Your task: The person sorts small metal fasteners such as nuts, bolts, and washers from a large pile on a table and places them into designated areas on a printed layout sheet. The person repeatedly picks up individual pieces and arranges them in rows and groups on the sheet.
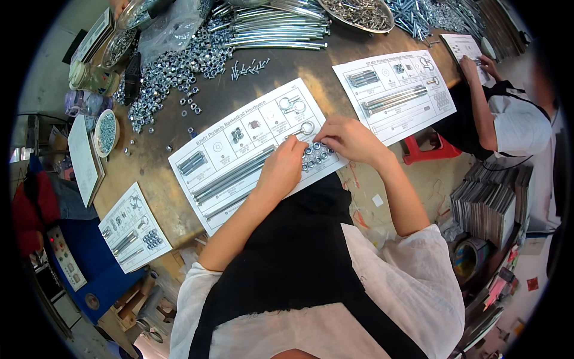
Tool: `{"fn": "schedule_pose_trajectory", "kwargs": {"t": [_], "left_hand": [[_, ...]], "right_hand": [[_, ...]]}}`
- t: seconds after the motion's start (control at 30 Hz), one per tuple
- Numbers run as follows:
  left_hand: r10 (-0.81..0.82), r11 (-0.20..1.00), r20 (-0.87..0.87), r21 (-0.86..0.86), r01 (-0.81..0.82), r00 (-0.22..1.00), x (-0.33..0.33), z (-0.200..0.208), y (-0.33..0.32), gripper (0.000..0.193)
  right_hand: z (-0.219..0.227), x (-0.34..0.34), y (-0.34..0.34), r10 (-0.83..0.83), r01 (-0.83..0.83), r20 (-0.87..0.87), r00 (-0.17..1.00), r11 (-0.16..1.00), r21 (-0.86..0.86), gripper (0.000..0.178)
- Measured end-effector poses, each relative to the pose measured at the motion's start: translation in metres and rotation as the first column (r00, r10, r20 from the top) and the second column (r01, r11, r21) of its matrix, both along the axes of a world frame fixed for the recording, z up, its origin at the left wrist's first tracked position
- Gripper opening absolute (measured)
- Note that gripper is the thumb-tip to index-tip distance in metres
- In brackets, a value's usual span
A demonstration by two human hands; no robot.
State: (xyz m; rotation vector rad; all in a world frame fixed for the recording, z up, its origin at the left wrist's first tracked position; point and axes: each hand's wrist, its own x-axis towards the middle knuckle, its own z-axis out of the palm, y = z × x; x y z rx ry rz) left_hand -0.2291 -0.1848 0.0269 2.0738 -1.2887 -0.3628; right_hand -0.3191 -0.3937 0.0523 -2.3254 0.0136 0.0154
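A white printed parts card (248,134) lies slanted in front of me with long bolts (236,179) laid across it. Near its right end, rows of hex nuts (318,157) sit close together. My left hand (284,164) rests over the card at the left of these nuts, fingers closed and their tips partly hidden. At the nuts' upper edge is my right hand (348,137), thumb and fingers pinched on a nut. A ring-headed metal pin (307,128) lies just above my fingertips.
Loose nuts (161,81) are heaped at the back left, beside stacked long bolts (278,27). A bowl of small screws (359,13) stands behind. Loaded cards lie right (394,90) and left (133,230). Another person (508,119) works at the right, near a red stool (427,149).
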Motion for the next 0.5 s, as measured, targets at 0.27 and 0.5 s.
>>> {"fn": "schedule_pose_trajectory", "kwargs": {"t": [0.27, 0.5], "left_hand": [[-0.004, 0.998, -0.013, -0.066, 0.003, 1.0, -0.013, -0.001, 0.007, 0.027], [0.433, 0.889, -0.223, -0.055, -0.455, 0.873, 0.07, 0.026, 0.039, 0.018]], "right_hand": [[0.001, -0.007, 0.01, -0.031, 0.031, -0.009, 0.999, 0.999, 0.028, 0.014], [0.02, 0.027, 0.032, -0.125, 0.116, 0.067, 0.99, 0.985, 0.127, 0.015]]}}
